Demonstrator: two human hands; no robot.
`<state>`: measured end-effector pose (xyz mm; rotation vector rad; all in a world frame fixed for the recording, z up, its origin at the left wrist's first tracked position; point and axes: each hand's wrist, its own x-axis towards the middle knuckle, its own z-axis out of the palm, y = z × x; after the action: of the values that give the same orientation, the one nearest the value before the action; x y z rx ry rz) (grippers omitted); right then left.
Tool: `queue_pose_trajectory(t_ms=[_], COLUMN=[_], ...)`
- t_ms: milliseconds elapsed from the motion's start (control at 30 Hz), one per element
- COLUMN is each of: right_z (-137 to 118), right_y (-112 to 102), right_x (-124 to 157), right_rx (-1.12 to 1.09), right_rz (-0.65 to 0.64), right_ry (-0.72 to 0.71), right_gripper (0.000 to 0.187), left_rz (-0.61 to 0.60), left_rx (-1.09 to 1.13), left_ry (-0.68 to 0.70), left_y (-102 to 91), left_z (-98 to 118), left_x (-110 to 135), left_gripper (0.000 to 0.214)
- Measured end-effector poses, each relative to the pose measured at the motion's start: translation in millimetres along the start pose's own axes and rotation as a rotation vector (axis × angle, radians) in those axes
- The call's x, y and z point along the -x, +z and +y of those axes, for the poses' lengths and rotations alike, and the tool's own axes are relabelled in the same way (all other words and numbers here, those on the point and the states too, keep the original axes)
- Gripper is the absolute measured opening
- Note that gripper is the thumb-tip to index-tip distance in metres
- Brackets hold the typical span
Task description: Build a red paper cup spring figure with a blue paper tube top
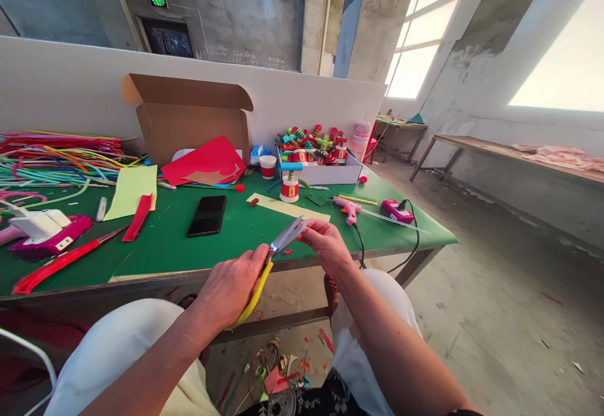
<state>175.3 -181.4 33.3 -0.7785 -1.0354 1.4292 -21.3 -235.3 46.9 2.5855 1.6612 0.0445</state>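
Observation:
My left hand [238, 284] is closed around the yellow handles of a pair of scissors [286, 235], whose slightly parted blades point away and to the right. At the blade tips, my right hand [325, 243] is pinched, and whatever lies between its fingertips is too small to name. A tiny red scrap [288, 252] rests on the table just below the blades. Beyond the hands stands a small figure made from a red and white paper cup [289, 188] with a blue top and coiled arms. A pale paper strip [287, 208] lies in front of it.
On the green table [255, 246] are a black phone [206, 216], a pink glue gun [350, 209], a purple power socket [397, 211] and red-handled scissors [66, 264]. Behind are a box of finished figures [325, 170], an open cardboard box [193, 129] and pipe cleaners [51, 158].

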Motion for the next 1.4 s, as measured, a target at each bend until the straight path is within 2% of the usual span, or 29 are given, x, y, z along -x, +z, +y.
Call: queue_pose_trajectory(t_ms=[533,1067,1400], right_z=[1.5,2.5,1.1], right_y=[0.4,1.3,-0.9], right_x=[0.9,0.6,1.0], right_rx=[0.001,-0.016,0.014], right_rz=[-0.01,-0.004,-0.021], right_ry=[-0.008,-0.005,-0.009], right_gripper=[0.029,0.03,0.029], left_rz=[0.007,0.026,0.046], left_rx=[0.061,0.112,0.168], left_ry=[0.018,0.024,0.039], left_y=[-3.2,0.2,-4.0], left_z=[1.8,-1.3,-1.0], left_x=[-0.3,-0.7,1.2], left_gripper=[0.031,0.035,0.027])
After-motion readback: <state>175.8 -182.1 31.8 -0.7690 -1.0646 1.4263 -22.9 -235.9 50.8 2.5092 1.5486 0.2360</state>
